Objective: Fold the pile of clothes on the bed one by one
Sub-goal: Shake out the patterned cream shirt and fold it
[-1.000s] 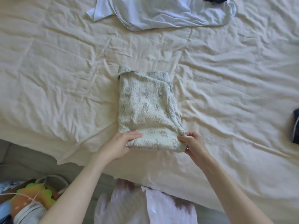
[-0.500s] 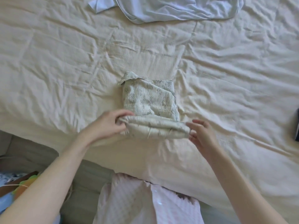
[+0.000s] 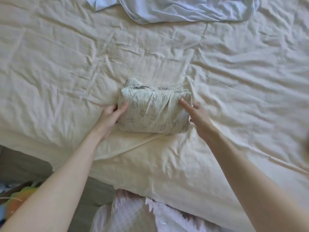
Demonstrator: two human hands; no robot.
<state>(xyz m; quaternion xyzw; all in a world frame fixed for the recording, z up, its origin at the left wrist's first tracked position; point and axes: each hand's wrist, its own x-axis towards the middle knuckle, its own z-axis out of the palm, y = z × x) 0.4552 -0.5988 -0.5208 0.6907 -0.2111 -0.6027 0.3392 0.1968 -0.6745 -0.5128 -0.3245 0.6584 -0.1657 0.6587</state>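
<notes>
- Bed (image 3: 66, 67): cream sheet, heavily creased, spreads out on every side of both hands; a ridge of sheet runs from under the bundle back toward the person.
- Pale blue garment (image 3: 192, 10): lies loose and unfolded well beyond both hands, at the far edge of view. By the look of it, at least this piece is not yet folded. How much more of the pile remains cannot be told; a dark blur at the far right is unreadable.
- Printed garment (image 3: 150, 113): sits between the two hands as a compact doubled bundle, its fold toward the person, a small corner poking out at the far left. Judged nearly finished; only neatening or setting aside seems left.
- Left hand (image 3: 109, 117): grips the bundle's left end, thumb lying on top, fingers tucked at the side.
- Right hand (image 3: 198, 117): fingers straight, index tip touching the bundle's right top; relaxed, not clasping.
- No stack of finished pieces shows anywhere near either hand.
</notes>
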